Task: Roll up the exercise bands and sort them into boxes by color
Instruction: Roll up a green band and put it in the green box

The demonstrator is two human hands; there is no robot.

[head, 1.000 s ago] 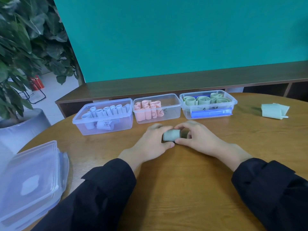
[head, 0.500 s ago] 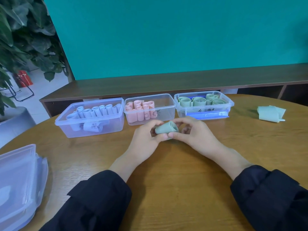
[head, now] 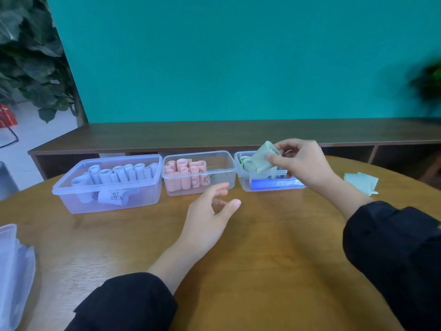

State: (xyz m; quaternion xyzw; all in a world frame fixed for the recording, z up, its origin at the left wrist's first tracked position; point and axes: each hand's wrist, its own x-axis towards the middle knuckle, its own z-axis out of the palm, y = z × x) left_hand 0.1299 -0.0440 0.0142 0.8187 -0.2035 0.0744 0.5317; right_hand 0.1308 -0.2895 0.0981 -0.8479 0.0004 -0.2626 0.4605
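Holding a rolled green band (head: 263,157) over the right-hand box (head: 243,180), the right hand (head: 303,163) pinches it between thumb and fingertips, and we see the roll tilted, its lower end just above the green rolls (head: 247,163) already inside. The left hand (head: 207,216) hovers above the tabletop (head: 262,259) in front of the middle box (head: 224,173), fingers spread and relaxed, gripping nothing. We count three clear boxes in a row along the far edge: the left box (head: 71,199) packed with pale lilac rolls (head: 119,174), the middle one half filled with pink rolls (head: 183,173) on its left side, and the right one taking the green. Off to the right, well apart from the boxes, a flat green band (head: 361,181) lies folded on the wood. At the left edge a stack of clear lids (head: 14,271) sits on the tabletop. Both dark sleeves (head: 393,254) frame the near side.
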